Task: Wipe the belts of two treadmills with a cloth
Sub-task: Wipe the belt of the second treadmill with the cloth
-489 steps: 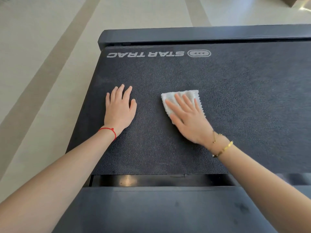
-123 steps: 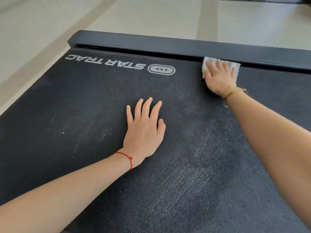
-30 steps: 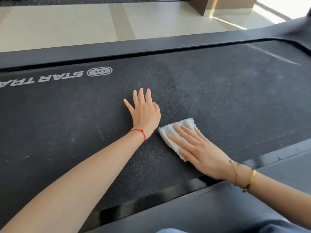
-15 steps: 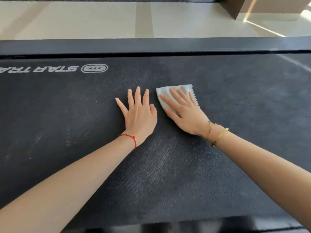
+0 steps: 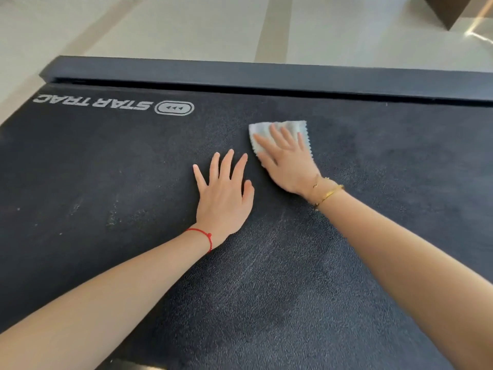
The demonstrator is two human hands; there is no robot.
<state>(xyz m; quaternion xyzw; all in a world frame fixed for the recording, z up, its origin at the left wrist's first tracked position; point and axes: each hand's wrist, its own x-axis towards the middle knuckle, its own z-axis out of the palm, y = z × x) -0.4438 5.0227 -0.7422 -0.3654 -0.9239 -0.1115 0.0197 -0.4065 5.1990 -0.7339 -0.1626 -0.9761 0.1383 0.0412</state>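
Both forearms reach forward over the dark treadmill belt (image 5: 266,289), bare from the near edge of the view to the wrists. The left hand (image 5: 224,193) lies palm down and flat on the belt, fingers straight and slightly fanned toward the far edge, thumb tucked alongside; it holds nothing. A thin red string (image 5: 205,236) circles its wrist.

The right hand (image 5: 288,161) sits just beyond and to the right of the left, close beside it but not touching. It is spread flat, palm down, pressing a white cloth (image 5: 260,132) against the belt rather than clutching it; the fingers point toward the far edge and the cloth shows past the fingertips and on both sides. Gold bracelets (image 5: 328,193) sit on that wrist.

The cloth lies on the belt near its far edge, short of the black side rail (image 5: 266,76) that runs along it. The upside-down STAR TRAC logo (image 5: 114,105) sits toward the belt's far left corner. Pale floor (image 5: 186,28) lies beyond the rail.
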